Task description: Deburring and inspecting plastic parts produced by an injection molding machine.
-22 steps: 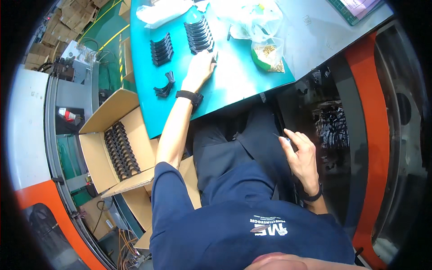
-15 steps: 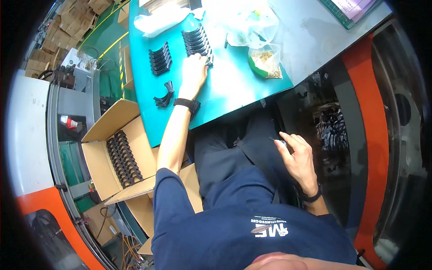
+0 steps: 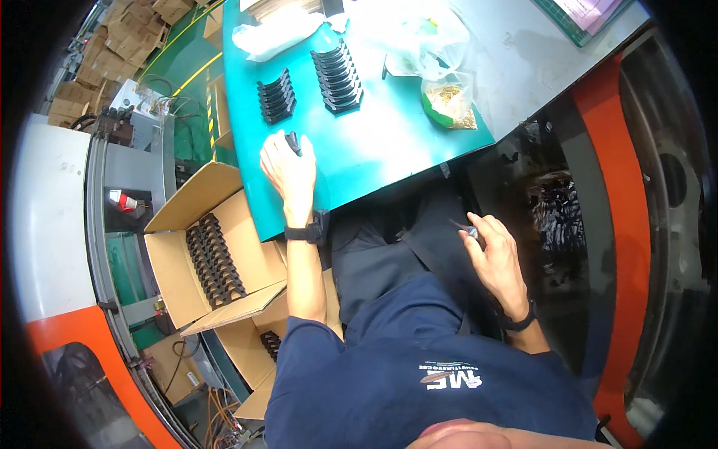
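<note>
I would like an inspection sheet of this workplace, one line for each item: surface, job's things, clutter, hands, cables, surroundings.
Surface: teal mat on a grey table, mostly bare near the front edge.
Job's things: two rows of black parts, a small row and a large row; one black part in the left hand.
Clutter: clear bags, one bag of gold bits.
Hands: left hand on the mat, closed on the black part; right hand over the lap, holding a thin tool.
Cables: orange cables on the floor.
Surroundings: open carton with black parts, at the left.
</note>
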The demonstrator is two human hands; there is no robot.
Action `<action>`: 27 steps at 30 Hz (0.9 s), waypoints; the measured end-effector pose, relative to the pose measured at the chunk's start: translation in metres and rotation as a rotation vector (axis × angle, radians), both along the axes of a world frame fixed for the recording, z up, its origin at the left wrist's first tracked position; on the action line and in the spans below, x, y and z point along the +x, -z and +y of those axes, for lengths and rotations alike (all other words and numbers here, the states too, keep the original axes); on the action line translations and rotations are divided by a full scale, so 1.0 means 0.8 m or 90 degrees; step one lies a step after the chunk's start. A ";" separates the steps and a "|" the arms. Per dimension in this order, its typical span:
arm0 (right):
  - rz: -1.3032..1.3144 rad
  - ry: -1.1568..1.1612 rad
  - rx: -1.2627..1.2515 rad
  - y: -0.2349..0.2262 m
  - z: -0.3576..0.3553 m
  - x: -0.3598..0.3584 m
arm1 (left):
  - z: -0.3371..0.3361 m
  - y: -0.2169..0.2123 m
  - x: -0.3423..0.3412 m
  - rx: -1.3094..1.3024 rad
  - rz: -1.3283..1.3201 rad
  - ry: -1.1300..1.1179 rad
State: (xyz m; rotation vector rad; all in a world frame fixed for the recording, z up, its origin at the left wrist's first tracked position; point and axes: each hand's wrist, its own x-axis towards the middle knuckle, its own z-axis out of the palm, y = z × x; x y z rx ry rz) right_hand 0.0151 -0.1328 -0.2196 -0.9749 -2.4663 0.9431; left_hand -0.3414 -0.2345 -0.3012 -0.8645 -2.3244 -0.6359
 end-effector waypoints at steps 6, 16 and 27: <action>0.040 -0.064 0.025 -0.003 -0.007 -0.010 | -0.037 0.029 -0.005 -0.035 -0.142 -0.003; 0.196 -0.008 -0.258 -0.008 -0.009 -0.015 | -0.043 -0.068 0.095 0.063 -0.053 0.272; 0.373 0.054 -0.570 -0.047 -0.025 -0.038 | -0.049 -0.139 0.271 0.123 -0.066 0.446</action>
